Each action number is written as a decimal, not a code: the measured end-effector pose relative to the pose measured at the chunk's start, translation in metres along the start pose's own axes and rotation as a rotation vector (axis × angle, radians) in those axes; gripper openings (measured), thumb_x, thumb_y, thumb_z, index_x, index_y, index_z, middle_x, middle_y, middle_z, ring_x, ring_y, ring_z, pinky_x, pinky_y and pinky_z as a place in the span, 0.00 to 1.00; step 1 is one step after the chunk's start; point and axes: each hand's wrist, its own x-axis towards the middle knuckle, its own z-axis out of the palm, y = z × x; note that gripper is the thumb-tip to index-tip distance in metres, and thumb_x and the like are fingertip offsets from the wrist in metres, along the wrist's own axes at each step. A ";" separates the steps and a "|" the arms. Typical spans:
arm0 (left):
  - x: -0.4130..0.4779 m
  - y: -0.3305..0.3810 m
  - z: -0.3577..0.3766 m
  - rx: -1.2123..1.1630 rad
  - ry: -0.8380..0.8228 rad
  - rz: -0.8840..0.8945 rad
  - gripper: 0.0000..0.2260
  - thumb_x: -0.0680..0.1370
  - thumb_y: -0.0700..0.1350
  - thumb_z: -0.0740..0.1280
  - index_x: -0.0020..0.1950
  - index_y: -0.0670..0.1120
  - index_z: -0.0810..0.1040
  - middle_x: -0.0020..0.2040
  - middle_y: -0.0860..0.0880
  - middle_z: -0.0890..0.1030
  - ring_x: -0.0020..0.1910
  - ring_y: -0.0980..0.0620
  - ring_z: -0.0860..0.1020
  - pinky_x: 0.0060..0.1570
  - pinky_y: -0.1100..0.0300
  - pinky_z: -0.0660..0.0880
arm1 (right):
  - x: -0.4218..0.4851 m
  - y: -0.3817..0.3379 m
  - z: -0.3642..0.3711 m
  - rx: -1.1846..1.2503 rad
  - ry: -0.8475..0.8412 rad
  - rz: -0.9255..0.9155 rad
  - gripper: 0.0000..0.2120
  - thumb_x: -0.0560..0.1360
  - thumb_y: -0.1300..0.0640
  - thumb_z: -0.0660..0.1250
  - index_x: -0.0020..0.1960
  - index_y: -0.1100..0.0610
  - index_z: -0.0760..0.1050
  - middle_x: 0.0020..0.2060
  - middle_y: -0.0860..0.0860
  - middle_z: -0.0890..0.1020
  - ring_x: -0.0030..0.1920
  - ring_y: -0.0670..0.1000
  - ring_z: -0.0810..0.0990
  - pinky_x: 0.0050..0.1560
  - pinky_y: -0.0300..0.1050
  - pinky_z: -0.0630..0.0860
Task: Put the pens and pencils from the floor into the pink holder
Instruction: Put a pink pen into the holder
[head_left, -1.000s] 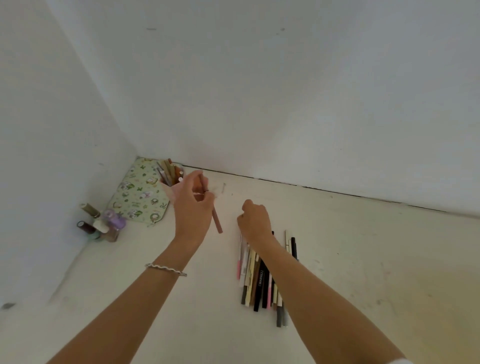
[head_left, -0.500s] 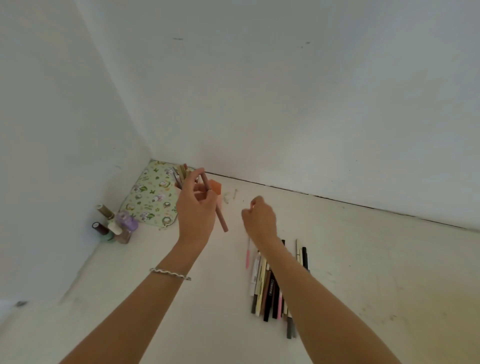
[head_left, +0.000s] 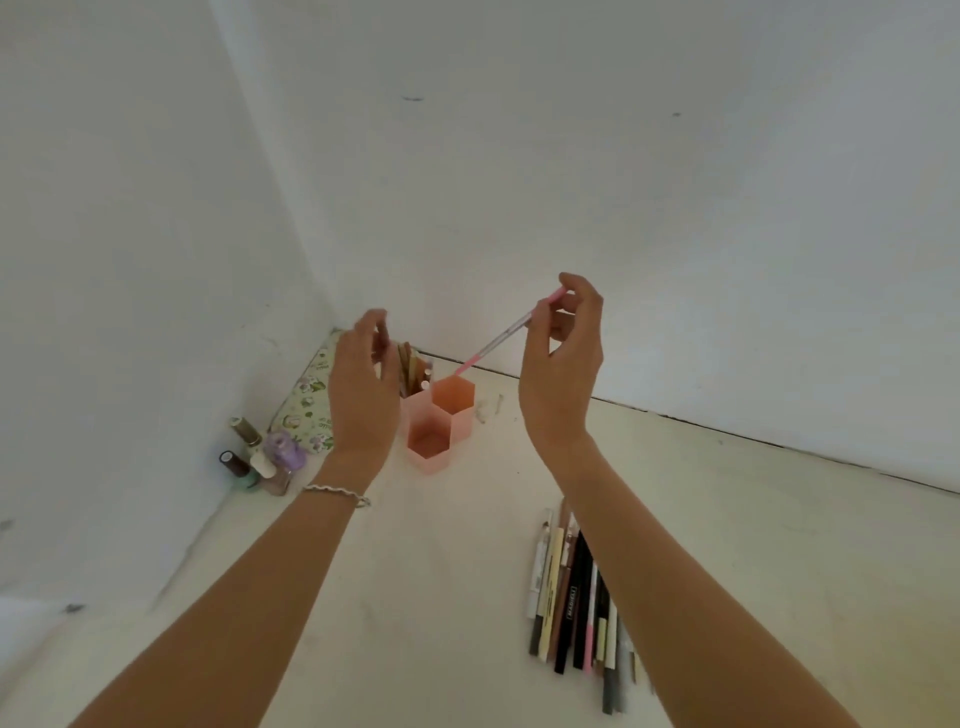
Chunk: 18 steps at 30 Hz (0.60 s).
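The pink holder (head_left: 439, 423), made of hexagonal cells, stands on the floor near the corner; several pens stick up from its back left cell. My right hand (head_left: 563, 364) is raised to the holder's right, pinching a thin pink pen (head_left: 498, 340) that slants down with its tip just above the back right cell. My left hand (head_left: 363, 384) hovers at the holder's left with fingers apart and nothing in it. A row of several pens and pencils (head_left: 576, 587) lies on the floor, partly hidden under my right forearm.
A floral pouch (head_left: 306, 402) lies in the corner behind my left hand. Several small nail polish bottles (head_left: 262, 457) stand by the left wall. White walls close in at the left and back.
The brown pencil has left my left hand, which now is open beside the holder. My right hand has lifted the pink pen off the floor and brought it over the holder.
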 end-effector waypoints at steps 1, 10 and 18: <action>-0.005 -0.007 0.002 0.108 -0.015 0.052 0.11 0.78 0.38 0.66 0.61 0.44 0.79 0.57 0.43 0.78 0.56 0.48 0.76 0.57 0.50 0.76 | -0.002 0.000 0.005 -0.002 -0.020 -0.012 0.11 0.81 0.61 0.60 0.62 0.52 0.70 0.46 0.45 0.77 0.43 0.47 0.79 0.45 0.36 0.76; -0.014 -0.029 -0.023 0.025 0.158 -0.059 0.17 0.74 0.33 0.60 0.62 0.40 0.75 0.59 0.42 0.75 0.57 0.43 0.75 0.58 0.45 0.74 | -0.017 0.007 0.046 -0.100 -0.218 -0.162 0.11 0.81 0.61 0.59 0.63 0.53 0.69 0.49 0.49 0.78 0.44 0.44 0.77 0.47 0.35 0.75; -0.068 0.001 -0.006 -0.063 -0.066 -0.111 0.15 0.74 0.36 0.63 0.49 0.58 0.72 0.46 0.58 0.75 0.40 0.59 0.75 0.38 0.62 0.75 | -0.041 0.033 0.043 -0.429 -0.425 -0.335 0.16 0.74 0.66 0.64 0.61 0.60 0.79 0.59 0.57 0.78 0.57 0.56 0.77 0.60 0.51 0.71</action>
